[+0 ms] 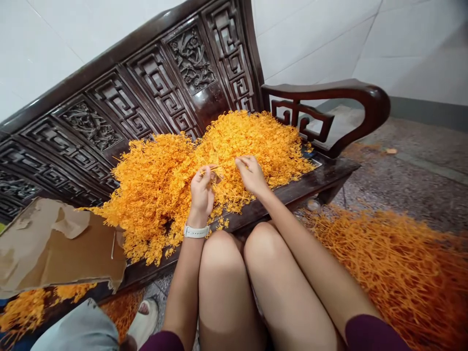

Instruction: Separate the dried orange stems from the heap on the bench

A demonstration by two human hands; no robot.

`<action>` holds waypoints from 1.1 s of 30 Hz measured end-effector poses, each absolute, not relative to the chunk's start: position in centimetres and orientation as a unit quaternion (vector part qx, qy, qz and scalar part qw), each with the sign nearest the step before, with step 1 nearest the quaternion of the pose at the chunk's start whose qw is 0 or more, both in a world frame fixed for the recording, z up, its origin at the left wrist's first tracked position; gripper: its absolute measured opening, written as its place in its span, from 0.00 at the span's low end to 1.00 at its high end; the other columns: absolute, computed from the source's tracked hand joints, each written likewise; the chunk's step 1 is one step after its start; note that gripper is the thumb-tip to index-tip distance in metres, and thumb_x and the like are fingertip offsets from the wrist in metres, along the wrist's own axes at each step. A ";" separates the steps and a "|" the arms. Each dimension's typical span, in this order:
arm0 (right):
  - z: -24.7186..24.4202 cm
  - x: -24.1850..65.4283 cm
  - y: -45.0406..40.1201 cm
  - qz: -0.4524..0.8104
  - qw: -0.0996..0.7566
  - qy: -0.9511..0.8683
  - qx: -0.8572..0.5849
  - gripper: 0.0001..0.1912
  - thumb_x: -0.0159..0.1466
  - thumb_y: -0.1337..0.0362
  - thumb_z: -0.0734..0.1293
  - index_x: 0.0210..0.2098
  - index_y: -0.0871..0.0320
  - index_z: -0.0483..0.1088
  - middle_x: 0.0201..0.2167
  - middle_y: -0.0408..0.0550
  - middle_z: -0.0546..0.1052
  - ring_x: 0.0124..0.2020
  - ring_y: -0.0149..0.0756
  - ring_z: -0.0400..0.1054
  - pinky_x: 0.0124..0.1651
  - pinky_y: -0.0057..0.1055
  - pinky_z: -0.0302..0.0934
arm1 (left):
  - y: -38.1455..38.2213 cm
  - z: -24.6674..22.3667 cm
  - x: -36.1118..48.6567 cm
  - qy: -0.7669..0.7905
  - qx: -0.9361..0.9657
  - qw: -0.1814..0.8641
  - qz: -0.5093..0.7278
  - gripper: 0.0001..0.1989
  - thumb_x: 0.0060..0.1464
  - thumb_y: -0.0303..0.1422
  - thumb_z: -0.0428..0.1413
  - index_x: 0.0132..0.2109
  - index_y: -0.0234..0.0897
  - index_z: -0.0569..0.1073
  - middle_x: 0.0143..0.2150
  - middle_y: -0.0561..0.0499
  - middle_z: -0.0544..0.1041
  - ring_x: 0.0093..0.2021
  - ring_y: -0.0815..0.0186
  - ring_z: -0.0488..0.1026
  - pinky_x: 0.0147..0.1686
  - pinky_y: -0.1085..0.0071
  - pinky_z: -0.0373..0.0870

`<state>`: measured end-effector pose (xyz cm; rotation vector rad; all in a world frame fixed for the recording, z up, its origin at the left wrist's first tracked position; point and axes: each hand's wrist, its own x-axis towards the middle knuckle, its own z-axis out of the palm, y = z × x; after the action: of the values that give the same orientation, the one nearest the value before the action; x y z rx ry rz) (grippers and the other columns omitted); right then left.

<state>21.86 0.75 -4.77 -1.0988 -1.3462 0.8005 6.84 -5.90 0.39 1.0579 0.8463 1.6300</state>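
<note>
There's the left hand (202, 195), grip closed on a fine orange sprig (212, 170); the heap of sprigs (234, 141) sits across the carved wooden settee (321, 178); now the right hand (251, 175), grip pinched shut, whatever it holds too fine to tell.

A white smartwatch-style band (196, 231) with a smooth, wide strap circles the left wrist (198, 219). Short, dark plum-purple fabric sleeves (373, 334) show at the near edge of the view, one on each arm. Both forearms (303, 243) and knees (221, 258) are bare.
</note>
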 end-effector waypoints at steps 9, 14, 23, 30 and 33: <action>-2.9 19.0 -2.9 0.501 0.654 -0.505 -0.257 0.17 0.68 0.46 0.70 0.42 0.53 0.69 0.26 0.38 0.70 0.23 0.27 0.58 0.25 0.25 0.52 | -5.6 -0.8 7.1 0.415 0.590 0.329 0.609 0.17 0.59 0.47 0.65 0.42 0.37 0.77 0.36 0.51 0.75 0.32 0.70 0.70 0.34 0.73 0.69; -2.1 20.1 -3.4 0.630 0.645 -0.396 -0.174 0.20 0.64 0.52 0.76 0.43 0.50 0.62 0.18 0.28 0.57 0.16 0.23 0.42 0.20 0.22 0.42 | -5.4 -1.0 7.2 0.392 0.472 0.368 0.699 0.21 0.52 0.46 0.71 0.37 0.38 0.71 0.36 0.52 0.74 0.27 0.74 0.63 0.25 0.77 0.61; 0.5 24.5 -4.0 0.679 0.658 -0.318 -0.063 0.14 0.65 0.60 0.74 0.35 0.52 0.63 0.19 0.32 0.47 0.19 0.27 0.33 0.17 0.22 0.36 | -5.5 1.9 5.8 0.268 0.203 0.529 0.779 0.14 0.55 0.13 0.52 0.36 0.38 0.66 0.30 0.57 0.68 0.21 0.77 0.57 0.25 0.80 0.60; -1.2 27.6 -0.5 0.545 0.696 -0.410 -0.224 0.17 0.68 0.45 0.68 0.44 0.51 0.73 0.34 0.45 0.71 0.30 0.31 0.64 0.31 0.28 0.65 | -5.9 0.2 5.1 0.237 0.147 0.614 0.739 0.13 0.67 0.18 0.45 0.37 0.34 0.68 0.30 0.55 0.64 0.21 0.78 0.54 0.26 0.79 0.59; -1.9 25.9 1.1 0.368 0.619 -0.533 -0.445 0.32 0.61 0.39 0.72 0.55 0.54 0.73 0.59 0.60 0.73 0.62 0.53 0.66 0.59 0.49 0.66 | -6.0 0.5 5.9 0.227 0.162 0.646 0.711 0.09 0.71 0.27 0.50 0.39 0.35 0.71 0.35 0.51 0.71 0.23 0.78 0.58 0.27 0.78 0.62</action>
<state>25.93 1.12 -1.93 -1.0234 -1.2271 0.8456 5.89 -6.01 0.53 0.3693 0.5173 1.6172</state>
